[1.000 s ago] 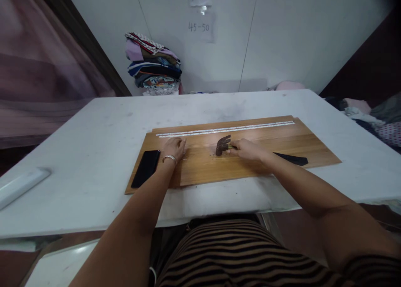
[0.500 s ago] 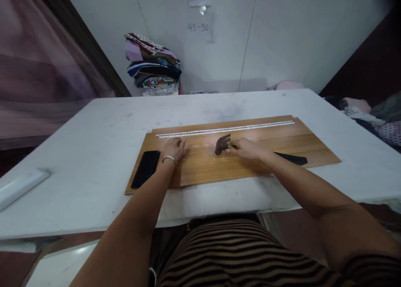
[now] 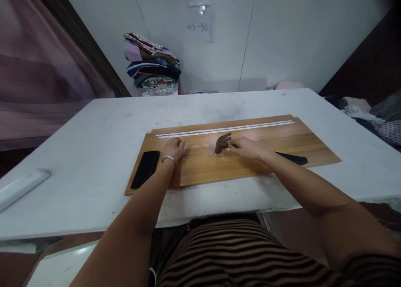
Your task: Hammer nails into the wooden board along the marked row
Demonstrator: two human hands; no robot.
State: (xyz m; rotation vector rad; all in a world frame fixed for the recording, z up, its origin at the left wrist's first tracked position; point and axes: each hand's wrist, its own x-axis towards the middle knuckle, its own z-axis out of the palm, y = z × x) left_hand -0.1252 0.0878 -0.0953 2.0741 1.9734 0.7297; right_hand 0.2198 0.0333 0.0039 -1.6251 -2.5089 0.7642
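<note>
A long wooden board [image 3: 238, 161] lies on the white table [image 3: 94, 153]. My right hand [image 3: 246, 147] is closed round the neck of a hammer, just behind its dark head [image 3: 222, 143], which rests on the board; the black handle end [image 3: 293, 158] sticks out to the right past my wrist. My left hand [image 3: 174, 147], with a bangle on the wrist, rests on the board's left part with fingers curled; whatever they pinch is too small to make out. A pale strip [image 3: 225, 128] runs along the board's far edge.
A black phone [image 3: 145, 168] lies on the board's left end. A white flat object [image 3: 19, 186] sits at the table's left edge. Folded cloth [image 3: 152, 65] is stacked against the wall behind; more fabric [image 3: 376, 115] lies at the right.
</note>
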